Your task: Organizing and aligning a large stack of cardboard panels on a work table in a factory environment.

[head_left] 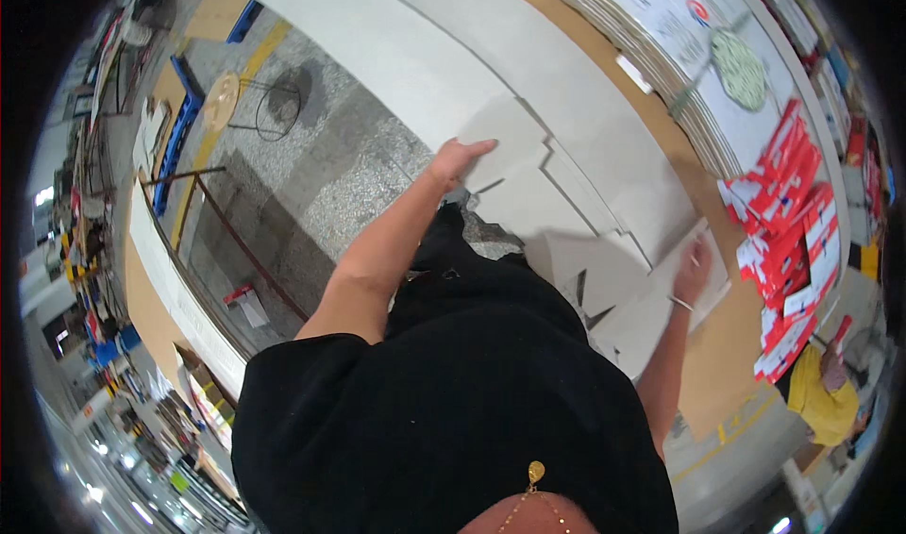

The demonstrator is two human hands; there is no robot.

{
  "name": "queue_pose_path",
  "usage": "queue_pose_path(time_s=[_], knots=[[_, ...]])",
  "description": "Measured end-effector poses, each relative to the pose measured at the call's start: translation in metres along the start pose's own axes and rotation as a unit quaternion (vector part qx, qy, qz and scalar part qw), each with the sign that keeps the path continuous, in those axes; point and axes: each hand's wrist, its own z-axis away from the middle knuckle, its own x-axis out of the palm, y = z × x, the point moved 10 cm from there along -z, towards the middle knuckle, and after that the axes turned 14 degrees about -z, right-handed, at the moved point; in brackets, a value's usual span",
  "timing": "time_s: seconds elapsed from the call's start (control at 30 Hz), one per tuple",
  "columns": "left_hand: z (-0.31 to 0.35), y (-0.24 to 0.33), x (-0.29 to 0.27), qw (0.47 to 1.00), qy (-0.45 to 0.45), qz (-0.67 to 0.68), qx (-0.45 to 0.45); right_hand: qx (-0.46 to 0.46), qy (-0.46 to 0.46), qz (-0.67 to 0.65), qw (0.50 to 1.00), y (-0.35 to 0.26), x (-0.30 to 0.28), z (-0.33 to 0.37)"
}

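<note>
A white die-cut cardboard sheet (pixel 505 208) with stepped edges and slots lies in front of my body, on top of larger white sheets (pixel 604 157). My left hand (pixel 458 161) is at its left edge, the thumb stretched flat over the top and the other fingers curled down at the rim, partly hidden. Farther right, my right hand (pixel 694 268) is over a pale flap of cardboard by the right edge of the sheets. Motion blurs its fingers, so their grip is unclear.
Brown board (pixel 703 383) shows under the sheets. To the right are a tied stack of flat printed cartons (pixel 651 53), a coil of green cord (pixel 739 70) and red-and-white packages (pixel 783 241). A round stool (pixel 223 100) and a metal frame (pixel 236 241) stand left. A person in yellow (pixel 819 397) is at far right.
</note>
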Motion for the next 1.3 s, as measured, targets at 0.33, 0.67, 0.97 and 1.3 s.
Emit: queue_pose_path(time_s=[0.33, 0.67, 0.97, 1.3], knots=[[-0.001, 0.012, 0.003, 0.983, 0.129, -0.120, 0.044, -0.058, -0.261, 0.051, 0.962, -0.139, 0.314, -0.038], [-0.012, 0.008, 0.010, 0.993, 0.032, -0.067, 0.091, 0.069, -0.209, 0.006, 0.975, -0.115, 0.319, -0.048], [-0.003, 0.018, -0.004, 0.983, 0.072, -0.166, 0.031, 0.087, -0.268, 0.132, 0.950, -0.131, 0.328, -0.050], [-0.011, 0.014, 0.006, 0.989, -0.011, -0.132, 0.065, 0.186, -0.341, -0.009, 0.921, -0.113, 0.331, -0.053]])
